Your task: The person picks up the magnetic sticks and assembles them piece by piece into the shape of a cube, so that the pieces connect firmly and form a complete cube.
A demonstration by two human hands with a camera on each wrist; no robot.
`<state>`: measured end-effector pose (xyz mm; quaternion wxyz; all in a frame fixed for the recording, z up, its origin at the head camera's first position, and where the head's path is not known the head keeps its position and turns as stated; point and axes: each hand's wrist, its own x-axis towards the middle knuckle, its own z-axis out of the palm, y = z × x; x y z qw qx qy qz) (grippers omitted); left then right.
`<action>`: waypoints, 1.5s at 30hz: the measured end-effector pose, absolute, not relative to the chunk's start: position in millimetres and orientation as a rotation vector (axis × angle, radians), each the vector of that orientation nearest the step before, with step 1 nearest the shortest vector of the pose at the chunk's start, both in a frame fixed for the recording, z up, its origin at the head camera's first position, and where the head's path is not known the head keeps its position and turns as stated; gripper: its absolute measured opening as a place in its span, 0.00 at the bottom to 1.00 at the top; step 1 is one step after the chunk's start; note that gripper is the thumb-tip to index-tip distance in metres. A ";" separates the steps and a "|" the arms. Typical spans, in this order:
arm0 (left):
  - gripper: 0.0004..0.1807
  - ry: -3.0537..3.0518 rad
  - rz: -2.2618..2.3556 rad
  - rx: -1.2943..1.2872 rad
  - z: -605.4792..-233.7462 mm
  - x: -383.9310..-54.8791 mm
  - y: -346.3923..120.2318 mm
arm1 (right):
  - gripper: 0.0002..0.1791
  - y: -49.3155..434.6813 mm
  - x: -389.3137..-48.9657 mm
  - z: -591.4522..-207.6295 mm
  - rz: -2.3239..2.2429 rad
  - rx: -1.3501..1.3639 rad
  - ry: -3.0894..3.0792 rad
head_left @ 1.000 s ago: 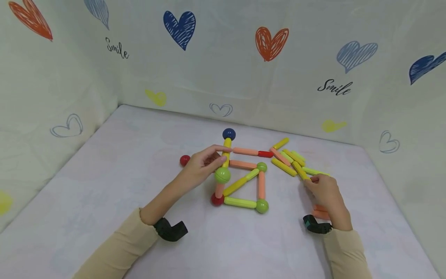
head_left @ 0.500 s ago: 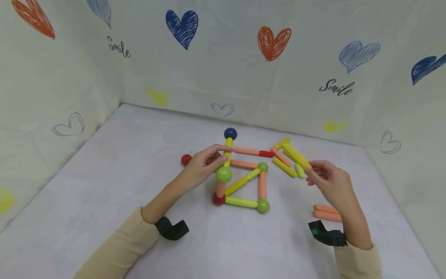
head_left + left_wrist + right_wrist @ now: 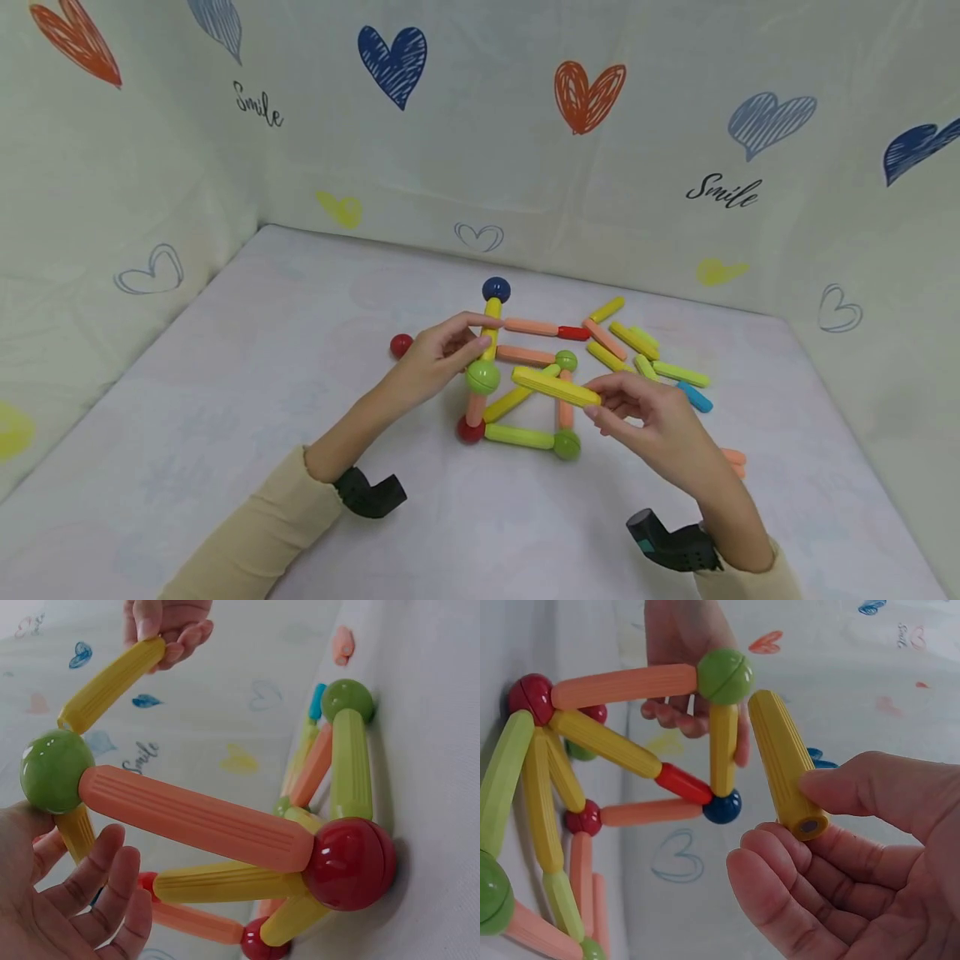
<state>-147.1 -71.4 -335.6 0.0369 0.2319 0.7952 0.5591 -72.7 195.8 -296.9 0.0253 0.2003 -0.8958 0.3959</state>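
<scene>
My left hand point(image 3: 435, 352) pinches a yellow magnetic rod point(image 3: 492, 308) that joins a green ball point(image 3: 482, 377) to a dark blue ball point(image 3: 496, 289) on the raised side of a ball-and-rod frame. Between thumb and fingers of my right hand point(image 3: 648, 421) is another yellow magnetic rod point(image 3: 551, 385), held in the air over the frame. Its far end points toward the green ball; in the right wrist view its near end shows a round grey metal tip. Below the green ball, an orange rod point(image 3: 195, 817) runs down to a red ball point(image 3: 351, 864) on the table.
Loose yellow, lime and orange rods lie right of the frame, with a blue rod point(image 3: 695, 397) among them. Orange rods point(image 3: 735, 460) sit partly behind my right forearm. A red ball point(image 3: 401, 345) is left of the frame. Patterned cloth point(image 3: 480, 150) walls the table's back.
My right hand has lifted the yellow rod out of the loose pile and carried it left, over the frame. My left hand keeps its place on the upright yellow rod.
</scene>
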 end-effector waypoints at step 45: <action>0.17 2.415 1.302 0.459 -363.6 -158.9 -67.4 | 0.14 191.9 -80.0 -308.1 1.463 0.664 -2.782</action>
